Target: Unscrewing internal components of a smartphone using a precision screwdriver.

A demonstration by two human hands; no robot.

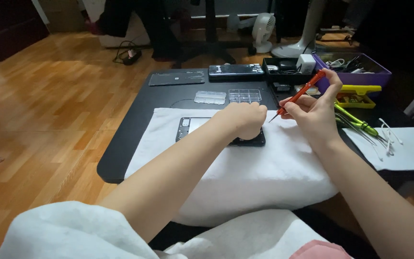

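An opened phone body (190, 127) lies on a white cloth (245, 168) spread over a low black table (135, 124). My left hand (243, 119) rests on the phone's right part as a loose fist and hides that end; whether it holds anything I cannot tell. My right hand (314, 111) grips a thin red screwdriver (301, 93), tilted, with its tip pointing down-left just right of my left hand and above the cloth.
Behind the cloth lie two clear plastic parts trays (245, 95), a dark back panel (177, 78) and another phone (235, 70). A purple box (360, 76), a yellow case (358, 90), green tweezers (358, 123) and a white cloth with swabs (408, 146) sit at right.
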